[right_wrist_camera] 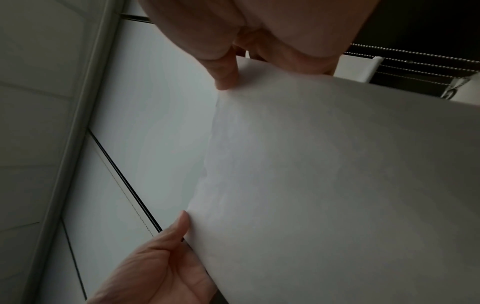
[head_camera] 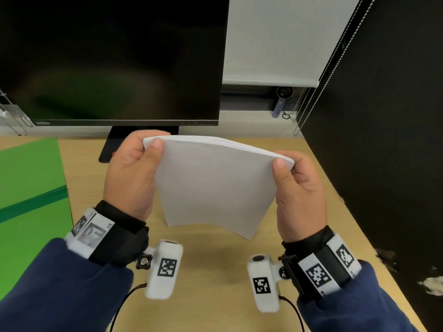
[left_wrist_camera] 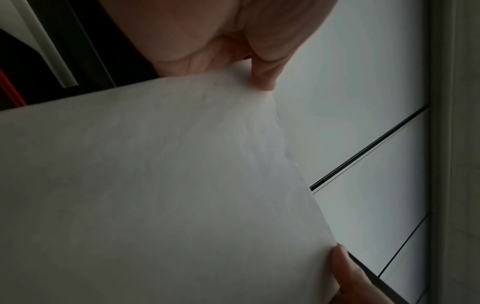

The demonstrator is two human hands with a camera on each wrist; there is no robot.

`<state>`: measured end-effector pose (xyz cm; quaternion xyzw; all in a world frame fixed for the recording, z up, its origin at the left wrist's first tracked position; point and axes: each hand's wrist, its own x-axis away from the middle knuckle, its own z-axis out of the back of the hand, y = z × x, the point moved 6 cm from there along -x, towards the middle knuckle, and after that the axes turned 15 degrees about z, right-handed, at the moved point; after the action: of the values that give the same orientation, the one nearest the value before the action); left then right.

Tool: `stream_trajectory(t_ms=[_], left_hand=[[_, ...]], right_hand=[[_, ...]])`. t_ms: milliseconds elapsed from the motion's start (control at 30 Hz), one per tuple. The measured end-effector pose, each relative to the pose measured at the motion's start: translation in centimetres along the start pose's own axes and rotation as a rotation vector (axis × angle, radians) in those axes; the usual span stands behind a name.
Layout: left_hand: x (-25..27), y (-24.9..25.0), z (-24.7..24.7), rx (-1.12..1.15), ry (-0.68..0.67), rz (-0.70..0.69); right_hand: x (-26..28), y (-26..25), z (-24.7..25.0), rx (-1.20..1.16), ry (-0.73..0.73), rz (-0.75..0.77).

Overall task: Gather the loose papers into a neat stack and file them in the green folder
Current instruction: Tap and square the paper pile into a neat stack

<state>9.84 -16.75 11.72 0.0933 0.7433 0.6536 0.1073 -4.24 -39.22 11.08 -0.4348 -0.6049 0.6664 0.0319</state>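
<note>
A stack of white papers (head_camera: 213, 183) stands almost upright above the wooden desk, bowed, its top edges lined up. My left hand (head_camera: 139, 164) grips its upper left corner, thumb on the near face. My right hand (head_camera: 297, 185) grips the upper right corner the same way. The green folder (head_camera: 31, 188) lies flat at the desk's left, with a darker green band across it. In the left wrist view the papers (left_wrist_camera: 161, 185) fill the frame under my left hand (left_wrist_camera: 249, 67). In the right wrist view the papers (right_wrist_camera: 337, 185) hang below my right hand (right_wrist_camera: 233, 67).
A dark monitor (head_camera: 112, 58) on a black stand (head_camera: 129, 142) rises just behind the papers. A black partition (head_camera: 383, 140) walls off the right side, with blind cords (head_camera: 318, 87) hanging by it. Bare wooden desk (head_camera: 215, 271) lies beneath my wrists.
</note>
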Motion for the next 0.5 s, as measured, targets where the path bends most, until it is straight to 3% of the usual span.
stream_trajectory(t_ms=[167, 300, 400, 500], left_hand=[[-0.1, -0.4, -0.4, 0.119, -0.042, 0.038], [-0.3, -0.4, -0.5, 0.142, -0.039, 0.026], [0.1, -1.8, -0.1, -0.011, 0.011, 0.036], [1.0, -5.7, 0.5, -0.079, 0.002, 0.173]], right_hand=[[0.1, 0.1, 0.1, 0.093, 0.046, -0.007], [0.1, 0.1, -0.4, -0.035, 0.122, -0.05], [0.9, 0.7, -0.1, 0.005, 0.042, -0.033], [3.2, 3.3, -0.1, 0.008, -0.071, -0.143]])
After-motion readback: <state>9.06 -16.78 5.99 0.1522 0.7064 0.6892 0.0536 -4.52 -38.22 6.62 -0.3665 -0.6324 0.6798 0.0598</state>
